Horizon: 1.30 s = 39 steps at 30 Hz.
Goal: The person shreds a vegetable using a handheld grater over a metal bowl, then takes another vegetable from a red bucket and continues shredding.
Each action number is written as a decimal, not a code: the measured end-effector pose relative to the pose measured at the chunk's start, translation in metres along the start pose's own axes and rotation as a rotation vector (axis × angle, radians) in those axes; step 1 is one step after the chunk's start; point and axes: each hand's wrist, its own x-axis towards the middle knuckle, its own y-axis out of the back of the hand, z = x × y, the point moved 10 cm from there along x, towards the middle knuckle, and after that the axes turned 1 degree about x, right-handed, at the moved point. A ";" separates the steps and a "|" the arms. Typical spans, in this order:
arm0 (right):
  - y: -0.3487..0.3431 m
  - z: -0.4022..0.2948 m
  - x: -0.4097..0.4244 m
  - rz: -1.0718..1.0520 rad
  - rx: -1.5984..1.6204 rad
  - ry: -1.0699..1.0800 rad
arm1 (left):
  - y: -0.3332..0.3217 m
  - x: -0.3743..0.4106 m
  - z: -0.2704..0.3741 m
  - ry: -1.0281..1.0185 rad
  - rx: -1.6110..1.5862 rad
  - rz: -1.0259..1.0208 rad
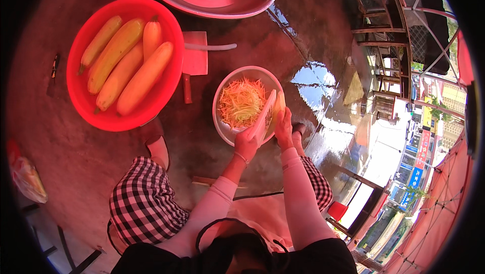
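Observation:
My left hand [247,144] grips the lower end of a pale handheld grater [264,116], which leans over a metal bowl [219,101]. In my right hand [283,128] is a pale piece of squash [280,101], pressed along the grater's right face. A heap of orange and pale green vegetable shreds [242,103] lies inside the bowl. Up and to the left stands a red plastic basin [125,124] with several whole squashes [117,56] in it.
A cleaver [197,59] with a wooden handle lies between basin and bowl, near a pale hose [219,47]. Behind sits a large metal basin [212,12]. A small knife-like tool [55,66] is on the floor at left. Wet floor [314,84] shines at right.

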 end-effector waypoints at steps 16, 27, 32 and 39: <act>-0.018 -0.059 -0.129 0.013 0.074 0.258 | 0.012 0.005 0.001 0.087 -0.144 0.102; -0.003 -0.034 -0.046 0.047 -0.065 0.275 | 0.003 0.007 -0.008 0.000 0.077 0.007; -0.029 -0.059 -0.077 0.028 -0.222 0.282 | 0.003 -0.001 0.007 0.014 0.115 -0.051; -0.011 0.016 -0.001 -0.213 0.855 -0.339 | 0.013 0.012 -0.043 0.160 -0.193 0.069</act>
